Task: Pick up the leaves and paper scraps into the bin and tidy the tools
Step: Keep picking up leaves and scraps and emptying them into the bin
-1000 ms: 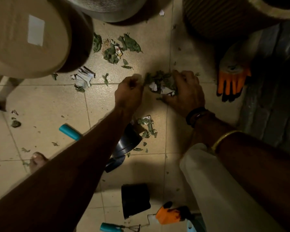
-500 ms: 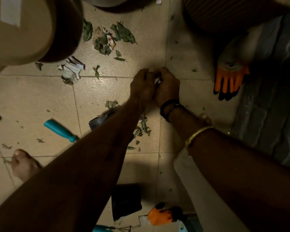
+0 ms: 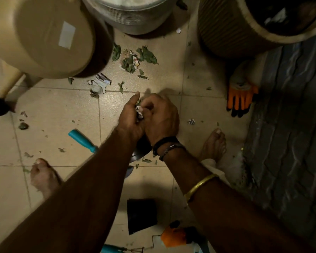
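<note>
My left hand (image 3: 130, 115) and my right hand (image 3: 161, 118) are cupped together above the tiled floor, holding a bunch of leaves and paper scraps (image 3: 139, 112) between them. More green leaves mixed with paper (image 3: 133, 59) lie on the floor ahead. A torn paper clump (image 3: 98, 84) lies left of that pile. A small paper bit (image 3: 191, 121) sits to the right of my hands. A teal-handled trowel (image 3: 82, 141) lies under my left forearm, its dark blade (image 3: 140, 152) partly hidden. The grey ribbed bin (image 3: 133, 17) stands at the top.
A beige upturned pot (image 3: 44, 37) stands top left, a brown ribbed pot (image 3: 244, 28) top right. Orange gloves lie at right (image 3: 240, 96) and at the bottom (image 3: 173, 236). A black pot (image 3: 141, 215) and a teal tool (image 3: 111, 249) lie near. Bare feet (image 3: 214, 145) flank my arms. A dark mat (image 3: 290, 125) is at right.
My hands swept the leaf and paper pile together, closed round it and lifted it off the floor. The view has shifted, bringing the bin's rim into sight.
</note>
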